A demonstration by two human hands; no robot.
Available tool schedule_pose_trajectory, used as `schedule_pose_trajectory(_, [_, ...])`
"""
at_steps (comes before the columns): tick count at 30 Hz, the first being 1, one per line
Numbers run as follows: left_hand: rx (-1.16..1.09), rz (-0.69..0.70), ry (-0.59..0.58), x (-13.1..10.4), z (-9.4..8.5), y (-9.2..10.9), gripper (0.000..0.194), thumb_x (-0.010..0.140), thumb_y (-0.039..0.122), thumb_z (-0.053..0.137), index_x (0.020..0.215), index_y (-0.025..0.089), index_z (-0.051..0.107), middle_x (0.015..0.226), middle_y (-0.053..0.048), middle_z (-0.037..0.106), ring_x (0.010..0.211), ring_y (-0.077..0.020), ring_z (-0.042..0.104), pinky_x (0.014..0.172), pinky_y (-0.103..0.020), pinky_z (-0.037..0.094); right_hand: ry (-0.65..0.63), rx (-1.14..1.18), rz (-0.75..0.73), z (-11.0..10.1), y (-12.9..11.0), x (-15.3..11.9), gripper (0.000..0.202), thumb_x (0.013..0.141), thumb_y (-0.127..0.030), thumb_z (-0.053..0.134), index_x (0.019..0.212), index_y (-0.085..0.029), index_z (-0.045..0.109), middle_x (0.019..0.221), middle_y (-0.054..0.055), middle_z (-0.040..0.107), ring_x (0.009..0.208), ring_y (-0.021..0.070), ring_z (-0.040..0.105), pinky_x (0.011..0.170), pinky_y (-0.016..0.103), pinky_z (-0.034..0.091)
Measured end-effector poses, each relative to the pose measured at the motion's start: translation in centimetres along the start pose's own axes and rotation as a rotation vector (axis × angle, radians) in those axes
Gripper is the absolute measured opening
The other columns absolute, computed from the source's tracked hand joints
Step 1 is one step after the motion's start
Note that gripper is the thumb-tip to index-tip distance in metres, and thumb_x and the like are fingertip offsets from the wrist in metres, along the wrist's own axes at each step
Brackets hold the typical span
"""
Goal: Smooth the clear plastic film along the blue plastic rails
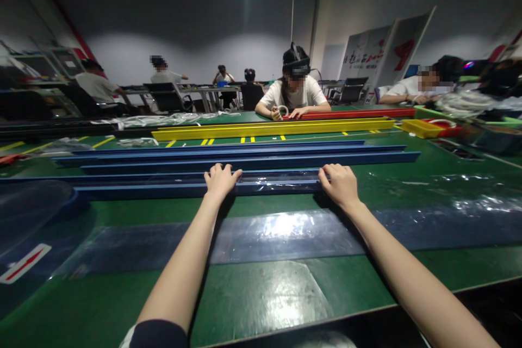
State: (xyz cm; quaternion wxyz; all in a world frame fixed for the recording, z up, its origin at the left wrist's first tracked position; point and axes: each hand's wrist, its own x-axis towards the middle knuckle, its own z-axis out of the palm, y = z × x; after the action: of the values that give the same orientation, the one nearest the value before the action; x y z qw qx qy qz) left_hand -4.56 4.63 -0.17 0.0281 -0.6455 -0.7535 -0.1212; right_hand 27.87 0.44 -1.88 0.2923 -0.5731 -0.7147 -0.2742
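Note:
A long blue plastic channel (269, 189) lies crosswise in front of me, with clear film (281, 178) along its trough. My left hand (220, 178) rests over the channel, fingers curled on its far edge and thumb out to the right. Near the channel's right end, my right hand (341, 182) grips it, thumb on the inner side; some fingertips are hidden. Between me and the channel a wide clear plastic strip (285, 234) lies flat under my forearms. Several more blue channels (261, 162) lie parallel just beyond my hands.
Yellow channels (269, 129) and a red one (367, 113) lie farther back on the green table (265, 288). Rolled clear plastic (36, 228) with a red-arrow label sits left. Yellow (422, 128) and red trays stand right. A co-worker (296, 87) sits opposite, holding a white ring-shaped roll.

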Motion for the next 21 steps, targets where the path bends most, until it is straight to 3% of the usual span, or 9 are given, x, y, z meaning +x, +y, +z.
schedule_pose_trajectory(8, [-0.018,0.037,0.074,0.7,-0.6,-3.5,0.051,0.083,0.055,0.038,0.115,0.019,0.058,0.122,-0.018,0.052,0.114,-0.0337,0.047,0.092,-0.049,0.036,-0.186,0.102,-0.045,-0.2,-0.9,-0.2,0.035,0.090,-0.033,0.037,0.075,-0.019,0.065,0.081,0.006,0.068,0.078,0.0169,0.058,0.070,0.028,0.034])
schedule_pose_trajectory(12, [0.030,0.019,0.132,0.4,-1.3,-3.3,0.043,0.084,0.047,0.043,0.111,0.019,0.060,0.117,-0.017,0.055,0.109,-0.0330,0.049,0.088,-0.046,0.038,-0.269,0.165,-0.151,-0.3,-1.5,-0.3,0.035,0.091,-0.034,0.036,0.087,-0.018,0.067,0.092,0.007,0.069,0.087,0.0172,0.059,0.075,0.027,0.039])
schedule_pose_trajectory(17, [-0.024,0.154,0.197,-0.9,-2.3,1.2,0.033,0.087,0.033,0.039,0.105,0.020,0.063,0.113,-0.011,0.059,0.104,-0.0278,0.053,0.087,-0.042,0.040,-0.303,0.221,-0.247,-0.3,-2.6,-0.4,0.039,0.092,-0.036,0.035,0.105,-0.013,0.064,0.110,0.010,0.065,0.102,0.0204,0.057,0.087,0.031,0.040])
schedule_pose_trajectory(21, [-0.133,0.415,0.137,-3.3,-2.1,6.7,0.033,0.089,0.030,0.036,0.106,0.021,0.063,0.111,-0.007,0.063,0.105,-0.0218,0.056,0.088,-0.036,0.042,-0.320,0.251,-0.321,-0.2,-3.4,-0.7,0.047,0.091,-0.040,0.038,0.120,-0.009,0.056,0.124,0.015,0.056,0.116,0.0239,0.050,0.096,0.037,0.038])
